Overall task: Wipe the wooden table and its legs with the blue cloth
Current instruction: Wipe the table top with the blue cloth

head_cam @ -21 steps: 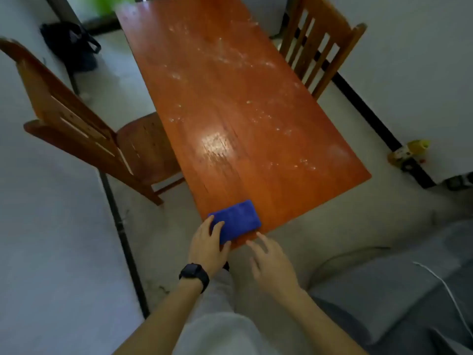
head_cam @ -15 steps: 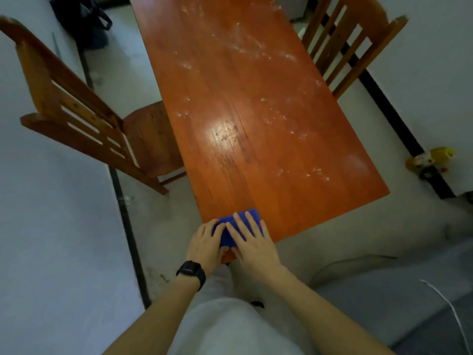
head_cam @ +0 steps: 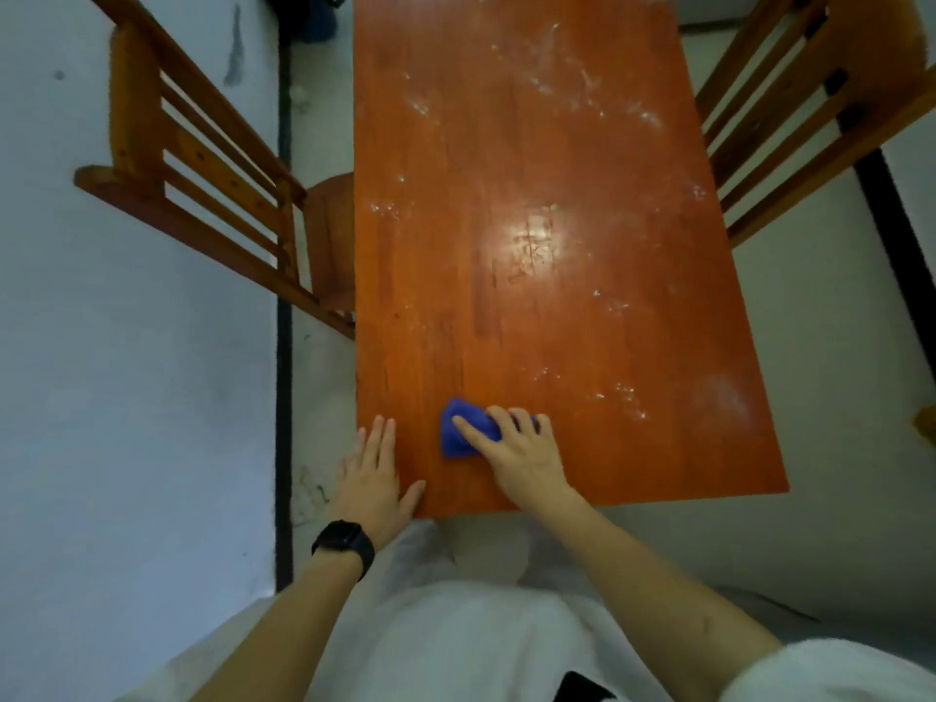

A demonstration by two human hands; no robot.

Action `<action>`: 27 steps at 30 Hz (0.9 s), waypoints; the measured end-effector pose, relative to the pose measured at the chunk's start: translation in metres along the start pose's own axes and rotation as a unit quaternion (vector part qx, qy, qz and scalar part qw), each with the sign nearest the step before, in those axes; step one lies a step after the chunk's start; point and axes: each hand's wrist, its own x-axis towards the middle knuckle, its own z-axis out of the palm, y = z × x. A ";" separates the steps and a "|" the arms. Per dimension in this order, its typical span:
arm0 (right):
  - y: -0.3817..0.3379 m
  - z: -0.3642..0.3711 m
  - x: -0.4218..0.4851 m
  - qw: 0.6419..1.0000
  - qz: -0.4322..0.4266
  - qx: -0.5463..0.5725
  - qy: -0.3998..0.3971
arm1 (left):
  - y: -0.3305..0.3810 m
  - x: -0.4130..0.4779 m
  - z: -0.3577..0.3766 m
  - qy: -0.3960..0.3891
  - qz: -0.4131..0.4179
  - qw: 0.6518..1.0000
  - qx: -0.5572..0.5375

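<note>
The orange-brown wooden table stretches away from me, dusted with white specks and smears, mostly on its far half and right side. A bunched blue cloth lies on the top near the front edge. My right hand presses down on the cloth, with its fingers curled over it. My left hand, with a black watch on the wrist, rests flat and spread on the table's near left corner, a short way left of the cloth. The table legs are hidden under the top.
A wooden slatted chair is tucked in at the table's left side, another at the right. A white wall with a black skirting strip runs along the left. A dark bag sits on the floor at the far left.
My right hand took the cloth over and slid it in from the table's corner. My left hand let go and now lies flat at the corner. The view swung square over the table.
</note>
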 end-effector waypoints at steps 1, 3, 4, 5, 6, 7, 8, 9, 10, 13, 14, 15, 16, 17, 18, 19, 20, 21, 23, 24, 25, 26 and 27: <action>0.031 -0.006 -0.007 0.998 0.059 -0.009 0.003 | 0.018 -0.001 0.003 -0.017 0.007 1.000 0.022; 0.093 -0.017 -0.033 0.982 0.187 -0.001 -0.016 | 0.058 0.002 0.011 -0.062 0.018 0.997 0.045; 0.120 -0.026 -0.048 0.964 0.265 0.021 -0.031 | 0.078 0.006 0.016 -0.080 0.012 0.995 0.050; 0.145 -0.034 -0.061 0.937 0.346 0.045 -0.034 | 0.098 0.011 0.021 -0.097 -0.004 0.994 0.052; 0.168 -0.041 -0.070 0.902 0.424 0.076 -0.025 | 0.115 0.016 0.025 -0.113 -0.028 0.992 0.050; 0.189 -0.048 -0.076 0.866 0.487 0.110 -0.001 | 0.128 0.020 0.028 -0.125 -0.051 0.990 0.048; 0.202 -0.055 -0.078 0.839 0.525 0.138 0.027 | 0.136 0.022 0.030 -0.131 -0.069 0.988 0.052; 0.207 -0.061 -0.076 0.830 0.535 0.149 0.053 | 0.141 0.023 0.032 -0.132 -0.078 0.987 0.057; 0.204 -0.068 -0.071 0.838 0.519 0.150 0.076 | 0.142 0.024 0.034 -0.131 -0.084 0.986 0.060; 0.158 -0.076 -0.047 0.911 0.381 0.129 0.092 | 0.142 0.024 0.036 -0.126 -0.093 0.987 0.046; 0.137 -0.074 -0.039 0.934 0.328 0.124 0.067 | 0.142 0.025 0.036 -0.128 -0.096 0.986 0.046; 0.117 -0.068 -0.033 0.953 0.278 0.121 0.024 | 0.143 0.025 0.036 -0.132 -0.100 0.985 0.045; 0.101 -0.060 -0.030 0.965 0.230 0.122 -0.029 | 0.143 0.026 0.036 -0.135 -0.104 0.984 0.045; 0.092 -0.051 -0.030 0.973 0.185 0.116 -0.074 | 0.144 0.026 0.036 -0.134 -0.106 0.984 0.046; 0.090 -0.043 -0.033 0.980 0.141 0.106 -0.095 | 0.144 0.026 0.037 -0.133 -0.107 0.984 0.047; 0.096 -0.037 -0.040 0.985 0.105 0.101 -0.095 | 0.144 0.026 0.038 -0.131 -0.107 0.984 0.048; 0.110 -0.033 -0.048 0.988 0.087 0.091 -0.086 | 0.144 0.027 0.038 -0.131 -0.105 0.985 0.047; 0.129 -0.033 -0.057 0.989 0.098 0.082 -0.075 | 0.144 0.027 0.039 -0.133 -0.104 0.985 0.048; 0.177 -0.035 -0.074 0.975 0.206 0.072 -0.050 | 0.144 0.026 0.039 -0.140 -0.100 0.984 0.053; 0.203 -0.039 -0.081 0.958 0.277 0.068 -0.031 | 0.144 0.026 0.038 -0.142 -0.100 0.983 0.052; 0.231 -0.042 -0.087 0.936 0.346 0.064 -0.018 | 0.145 0.027 0.037 -0.145 -0.102 0.983 0.048; 0.258 -0.045 -0.094 0.908 0.413 0.066 -0.020 | 0.146 0.027 0.036 -0.148 -0.103 0.983 0.045; 0.282 -0.049 -0.102 0.871 0.482 0.088 -0.031 | 0.147 0.027 0.036 -0.150 -0.105 0.982 0.042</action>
